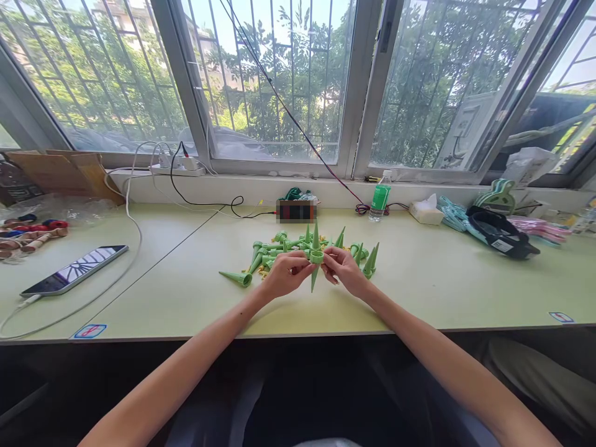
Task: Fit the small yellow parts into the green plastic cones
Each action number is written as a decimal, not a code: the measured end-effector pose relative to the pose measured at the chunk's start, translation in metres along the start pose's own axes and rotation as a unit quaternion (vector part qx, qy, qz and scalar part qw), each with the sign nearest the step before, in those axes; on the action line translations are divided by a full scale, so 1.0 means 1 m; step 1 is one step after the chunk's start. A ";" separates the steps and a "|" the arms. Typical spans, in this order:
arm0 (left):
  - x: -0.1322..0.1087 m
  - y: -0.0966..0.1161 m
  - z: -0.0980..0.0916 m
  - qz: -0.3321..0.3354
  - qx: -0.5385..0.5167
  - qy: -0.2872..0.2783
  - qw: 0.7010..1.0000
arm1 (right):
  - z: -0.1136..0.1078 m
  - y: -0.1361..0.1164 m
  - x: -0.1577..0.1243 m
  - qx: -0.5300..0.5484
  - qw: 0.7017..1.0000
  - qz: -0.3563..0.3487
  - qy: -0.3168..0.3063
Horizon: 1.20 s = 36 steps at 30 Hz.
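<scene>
Above the surface (pixel 428 292), between left hand (pixel 287 273) and right hand (pixel 345 270), a green cone (pixel 315 274) hung point-down, open rim up, long axis near vertical. Left fingers were pinched on its near side; right fingers, part-curled, met the opposite rim, grip unclear. Other green cones (pixel 257 259) lay beyond.

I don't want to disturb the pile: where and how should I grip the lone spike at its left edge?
Probably on the thick body just left of the rim, pinched across its sides, coming from above and the near left. The spike lies on its side, tip left, open rim right; the pile sits to its right and beyond.
</scene>
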<state>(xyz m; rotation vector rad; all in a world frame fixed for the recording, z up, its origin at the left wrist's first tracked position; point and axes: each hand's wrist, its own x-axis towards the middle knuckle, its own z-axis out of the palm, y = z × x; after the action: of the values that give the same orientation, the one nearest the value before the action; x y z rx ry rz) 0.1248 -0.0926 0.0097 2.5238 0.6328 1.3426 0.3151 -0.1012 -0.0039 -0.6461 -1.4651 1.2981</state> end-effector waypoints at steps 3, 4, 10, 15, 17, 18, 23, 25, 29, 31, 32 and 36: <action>0.001 0.000 0.000 -0.001 -0.002 0.004 1.000 | 0.001 0.000 0.000 0.001 1.000 0.000 0.003; 0.001 0.000 0.000 -0.002 0.000 0.005 1.000 | 0.001 0.000 0.000 0.003 1.000 0.001 0.005; 0.001 -0.002 0.000 -0.040 0.015 0.049 0.998 | -0.001 0.000 0.002 0.039 0.999 0.011 0.028; -0.003 -0.005 0.001 -0.016 -0.006 0.039 0.999 | -0.003 -0.001 0.003 0.080 0.995 0.037 0.042; -0.004 -0.005 0.001 0.010 0.005 0.020 1.000 | -0.003 -0.002 0.003 0.083 0.995 0.042 0.043; -0.004 -0.005 0.000 0.017 0.011 0.015 1.000 | -0.003 -0.002 0.003 0.082 0.995 0.044 0.042; -0.003 -0.004 -0.001 0.021 0.013 0.009 1.000 | -0.002 -0.003 0.002 0.081 0.995 0.051 0.033; -0.002 -0.003 -0.001 0.017 0.010 0.008 1.000 | -0.002 -0.003 0.002 0.082 0.995 0.051 0.031; -0.003 -0.004 -0.001 0.010 0.007 0.007 1.000 | -0.003 -0.002 0.002 0.079 0.995 0.055 0.032; -0.004 -0.004 -0.001 0.003 0.007 0.006 1.000 | -0.003 -0.001 0.002 0.078 0.995 0.057 0.033; -0.004 -0.004 -0.001 0.000 0.008 0.005 1.000 | -0.003 -0.001 0.002 0.077 0.995 0.058 0.033; -0.004 -0.005 -0.001 -0.004 0.009 0.002 1.000 | -0.004 -0.002 0.001 0.078 0.995 0.061 0.032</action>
<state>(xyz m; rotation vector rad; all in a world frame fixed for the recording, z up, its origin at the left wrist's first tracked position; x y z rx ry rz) 0.1208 -0.0900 0.0057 2.5304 0.6569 1.3462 0.3185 -0.0989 -0.0024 -0.6757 -1.2742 1.4577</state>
